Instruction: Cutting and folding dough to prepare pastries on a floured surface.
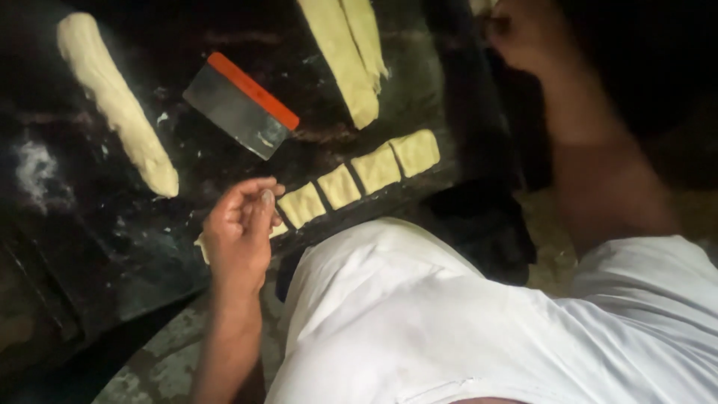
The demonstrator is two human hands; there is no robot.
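My left hand [239, 232] hovers at the near edge of a dark work board [134, 262]. Its fingers are curled, thumb against forefinger, and I see nothing between them. A pale dough piece [278, 230] pokes out from under the hand on both sides. A row of several cut dough squares [378, 167] runs up to the right of it. My right hand [523, 30] reaches to the top edge, blurred, beside a pale scrap [482, 6]. Whether it grips anything is unclear.
A metal bench scraper with an orange handle [238, 107] lies flat in the middle of the board. A long dough roll [116, 101] lies at the left, and two dough strips [348, 52] at the top. My white-clothed lap [449, 322] fills the lower right.
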